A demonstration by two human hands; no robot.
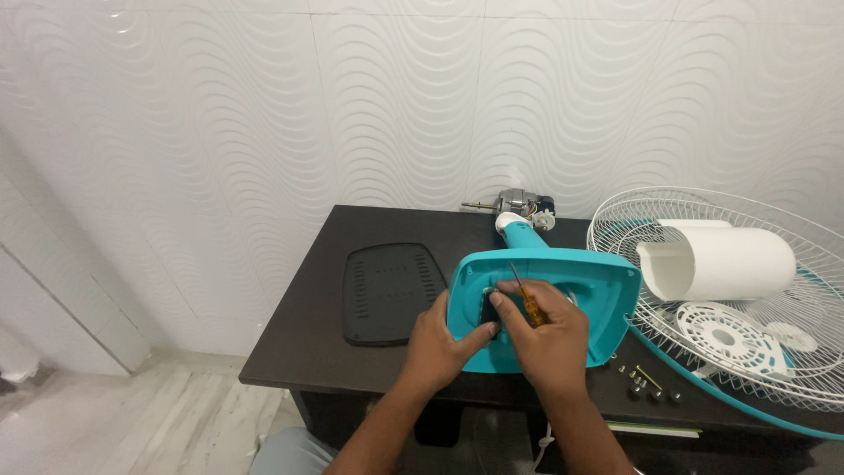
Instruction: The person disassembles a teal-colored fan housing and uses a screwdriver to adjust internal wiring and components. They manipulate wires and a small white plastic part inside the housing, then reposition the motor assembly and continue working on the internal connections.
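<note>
With my right hand [549,339] gripping the screwdriver [525,297] and my left hand [440,343] steadying the teal fan base [607,281], I judge a screw needs turning next.

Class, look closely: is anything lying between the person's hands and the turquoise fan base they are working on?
Nothing visible does. The left hand grips the fan base directly, and the right hand rests on it holding a screwdriver.

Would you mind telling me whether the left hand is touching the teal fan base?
Touching. The head view shows the left hand gripping the near-left edge of the teal fan base, with its thumb lying over the rim onto the inner face.
</note>
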